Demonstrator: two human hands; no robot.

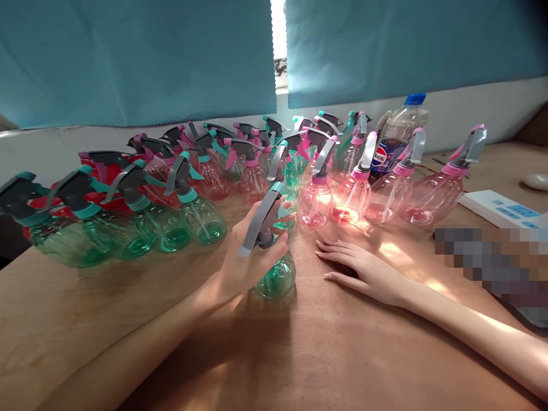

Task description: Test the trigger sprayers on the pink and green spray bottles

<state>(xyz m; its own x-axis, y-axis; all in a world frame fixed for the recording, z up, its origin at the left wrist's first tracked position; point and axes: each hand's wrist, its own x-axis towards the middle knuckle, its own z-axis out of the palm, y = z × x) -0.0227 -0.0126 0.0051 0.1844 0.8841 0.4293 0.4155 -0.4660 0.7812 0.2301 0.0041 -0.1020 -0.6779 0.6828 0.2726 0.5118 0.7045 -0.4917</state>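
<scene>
Big wooden worktop (128, 319), with a whole crowd of spray bottles (252, 177) along the back, green ones left, pink ones right. One green spray bottle (276, 279) stands mid-worktop, and the left hand (248, 260) has its grip clamped round the neck. The right hand (368, 274) lies flat just beside it, fingers loose, holding nothing.

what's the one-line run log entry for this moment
left hand: grips green spray bottle at neck, standing on table | right hand: flat on table, empty | behind: green bottles, pink bottles in rows
</scene>
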